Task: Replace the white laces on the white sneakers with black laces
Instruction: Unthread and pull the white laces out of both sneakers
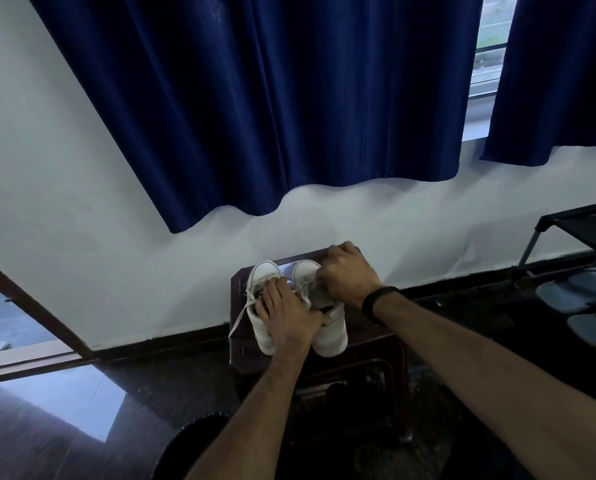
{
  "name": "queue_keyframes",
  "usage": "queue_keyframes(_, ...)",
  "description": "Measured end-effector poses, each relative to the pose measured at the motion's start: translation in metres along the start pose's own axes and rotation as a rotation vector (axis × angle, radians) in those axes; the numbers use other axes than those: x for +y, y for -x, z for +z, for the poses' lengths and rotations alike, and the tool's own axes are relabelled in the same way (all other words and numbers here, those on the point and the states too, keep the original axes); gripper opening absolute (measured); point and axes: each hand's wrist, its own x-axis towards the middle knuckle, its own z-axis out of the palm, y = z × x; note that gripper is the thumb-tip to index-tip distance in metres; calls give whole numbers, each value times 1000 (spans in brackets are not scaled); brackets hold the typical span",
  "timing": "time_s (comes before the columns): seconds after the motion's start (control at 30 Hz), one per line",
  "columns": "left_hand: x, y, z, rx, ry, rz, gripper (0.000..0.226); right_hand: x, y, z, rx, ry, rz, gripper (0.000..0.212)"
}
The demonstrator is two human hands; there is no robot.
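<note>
We see two white sneakers side by side on a dark stool — the left sneaker and the right sneaker touching or nearly so, heels toward us and toes toward the wall, so each long axis runs away from us. The white laces are partly loosened: one loose end trails down the left side of the left sneaker and hangs past the stool's edge.

Our left hand lies over the left sneaker, fingers spread and fairly straight across its opening and tongue, pressing down on it rather than pinching anything. Our right hand sits over the front part of the right sneaker with its fingers curled tight, apparently pinching lace there — though the fingertips are hidden from us and blurred, so we cannot tell exactly what they hold. Both forearms reach forward from the lower edge of the view, the right wrist wearing one dark band.

Further out, two dark blue curtains hang over a window, a black shoe rack stands at the right with two grey slippers under it, and one round dark bin sits near our left forearm.
</note>
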Motion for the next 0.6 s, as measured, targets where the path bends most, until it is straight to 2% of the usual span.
queue_keyframes(0.1, -1, 1, 0, -4, 6, -8, 73, 15, -11, -17, 73, -170, 425, 10)
queue_keyframes(0.17, -1, 1, 0, -11, 4, -12, 73, 32, -17, -24, 98, -273, 559, 17)
queue_keyframes(0.23, -2, 1, 1, -26, -6, -15, 75, 43, -17, -24, 26, -439, 472, 13)
queue_keyframes(0.3, -3, 1, 2, -42, -10, -17, 78, 37, -11, -23, -82, -554, 275, 13)
queue_keyframes(0.4, 0, 3, -1, -35, -9, -8, 79, 15, -2, -9, -178, -406, 65, 25)
queue_keyframes(0.53, -3, 4, -2, -87, -10, 2, 69, -9, -1, 0, -115, -186, -36, 5)
queue_keyframes(0.6, -4, 4, -4, -108, 5, 6, 61, -12, -4, 2, -55, -129, -11, 5)
